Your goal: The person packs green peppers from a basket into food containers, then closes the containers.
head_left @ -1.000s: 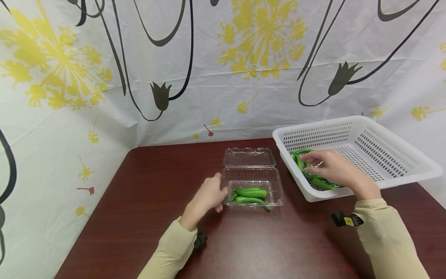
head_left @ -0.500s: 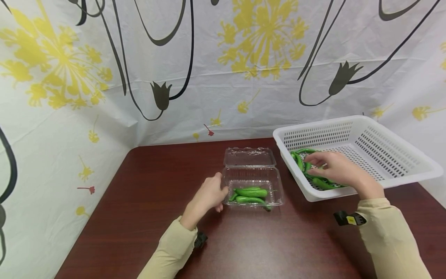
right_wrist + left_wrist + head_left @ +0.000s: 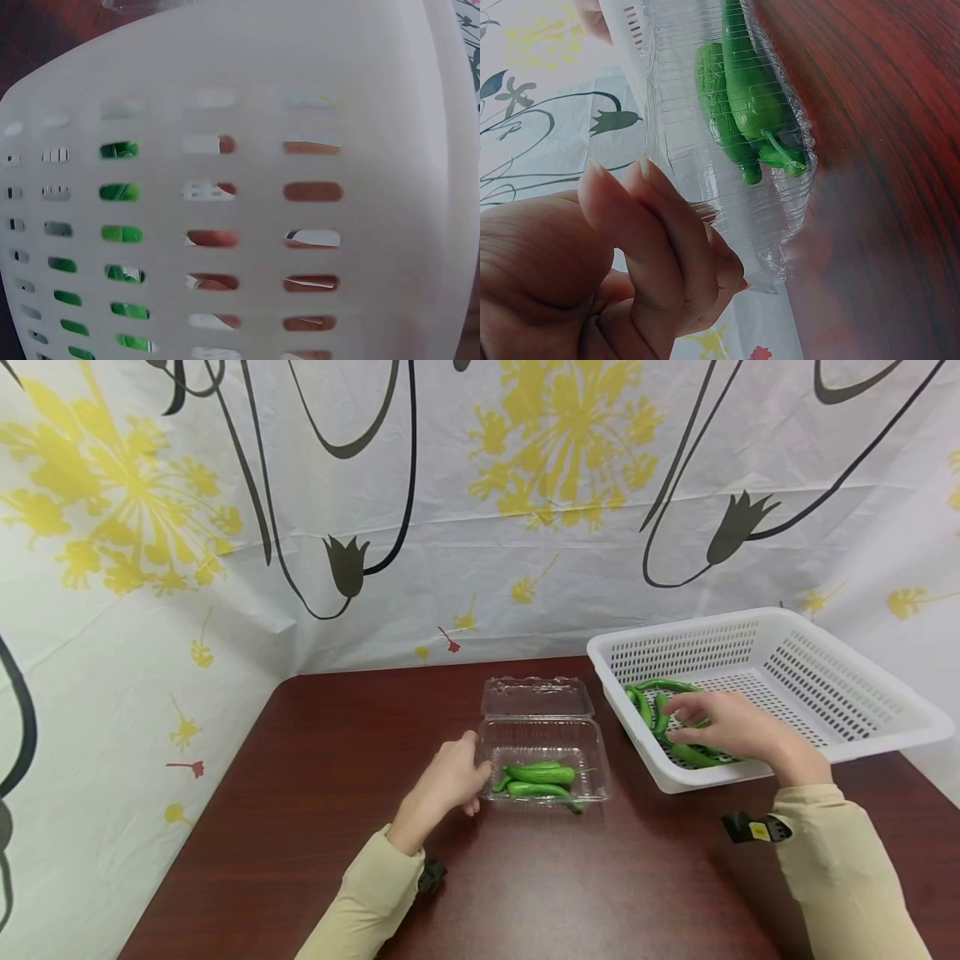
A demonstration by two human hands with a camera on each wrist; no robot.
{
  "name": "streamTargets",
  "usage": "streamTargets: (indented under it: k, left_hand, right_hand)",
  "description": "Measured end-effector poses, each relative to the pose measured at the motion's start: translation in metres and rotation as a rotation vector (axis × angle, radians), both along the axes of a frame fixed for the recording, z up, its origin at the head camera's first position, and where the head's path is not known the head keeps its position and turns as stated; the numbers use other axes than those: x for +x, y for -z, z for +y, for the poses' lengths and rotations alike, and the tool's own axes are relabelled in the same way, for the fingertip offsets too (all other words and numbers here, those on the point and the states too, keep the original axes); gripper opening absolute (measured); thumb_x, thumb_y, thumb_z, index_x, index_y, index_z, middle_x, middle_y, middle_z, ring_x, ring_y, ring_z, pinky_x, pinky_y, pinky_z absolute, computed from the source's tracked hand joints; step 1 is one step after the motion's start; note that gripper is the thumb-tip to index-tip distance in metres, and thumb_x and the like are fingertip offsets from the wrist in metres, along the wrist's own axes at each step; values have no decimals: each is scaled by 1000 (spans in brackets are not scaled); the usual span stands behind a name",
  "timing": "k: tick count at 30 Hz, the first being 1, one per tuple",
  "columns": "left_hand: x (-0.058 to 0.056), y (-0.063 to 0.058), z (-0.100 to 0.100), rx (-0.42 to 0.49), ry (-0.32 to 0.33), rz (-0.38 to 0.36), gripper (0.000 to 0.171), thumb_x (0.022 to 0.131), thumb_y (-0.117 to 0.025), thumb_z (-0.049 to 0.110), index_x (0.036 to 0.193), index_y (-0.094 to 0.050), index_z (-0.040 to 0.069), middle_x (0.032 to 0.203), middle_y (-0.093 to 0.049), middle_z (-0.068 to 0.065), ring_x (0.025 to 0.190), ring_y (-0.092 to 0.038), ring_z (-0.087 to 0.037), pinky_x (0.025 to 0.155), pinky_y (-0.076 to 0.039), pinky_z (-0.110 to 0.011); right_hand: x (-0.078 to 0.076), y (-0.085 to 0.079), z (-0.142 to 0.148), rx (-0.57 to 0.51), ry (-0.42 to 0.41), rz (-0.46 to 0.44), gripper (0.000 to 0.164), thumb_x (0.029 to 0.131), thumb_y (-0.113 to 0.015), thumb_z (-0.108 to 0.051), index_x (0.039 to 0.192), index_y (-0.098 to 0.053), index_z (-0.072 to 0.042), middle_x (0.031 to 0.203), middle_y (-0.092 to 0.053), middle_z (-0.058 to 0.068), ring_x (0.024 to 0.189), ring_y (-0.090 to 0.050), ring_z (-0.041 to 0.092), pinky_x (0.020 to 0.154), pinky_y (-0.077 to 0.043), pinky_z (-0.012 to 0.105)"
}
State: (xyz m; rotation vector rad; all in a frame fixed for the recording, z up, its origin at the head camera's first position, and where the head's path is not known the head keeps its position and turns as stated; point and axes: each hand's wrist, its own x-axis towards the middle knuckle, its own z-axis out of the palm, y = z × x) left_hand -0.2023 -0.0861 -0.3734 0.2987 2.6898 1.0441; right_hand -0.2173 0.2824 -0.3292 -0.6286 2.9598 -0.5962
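Observation:
A clear plastic container [image 3: 542, 739] with its lid folded back stands on the table, several green peppers [image 3: 540, 774] inside. At its left side, my left hand [image 3: 450, 772] rests against the edge with loosely curled fingers. The left wrist view shows those fingers [image 3: 664, 247] beside the see-through wall, with nothing between them. My right hand [image 3: 723, 722] hangs inside a white slotted basket [image 3: 847, 643], over more green peppers [image 3: 660, 714], thumb and fingers apart. In the right wrist view the basket wall [image 3: 390, 187] hides most of that hand.
The dark red-brown table [image 3: 360, 727] extends around the container. A white sheet [image 3: 420, 510] with yellow and grey flower prints hangs behind and along the left. The basket stands at the right, its rim higher than the container.
My right hand has shifted slightly to the right within the basket, uncovering more of the peppers. The left hand and the container have stayed in place.

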Motion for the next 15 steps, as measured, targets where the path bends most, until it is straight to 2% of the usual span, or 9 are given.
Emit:
streamTargets:
  k: [9,15]
  left_hand:
    - [0,0,0,2,-1,-1,56,91,-51,12,137,-28,-6,51,-58,-8,34,-55,-16,42,-50,-31]
    - [-1,-1,0,-3,-3,-10,57,91,-51,12,138,-27,-6,52,-58,-7,35,-56,-16,43,-50,-30]
  right_hand:
    - [0,1,3,20,6,-29,40,79,-70,-36,108,-63,-9,92,-66,6,88,-62,26,76,-47,46]
    - [0,1,4,26,10,-64,46,77,-70,-40,110,-62,-9,92,-66,5,89,-61,28,77,-46,46]
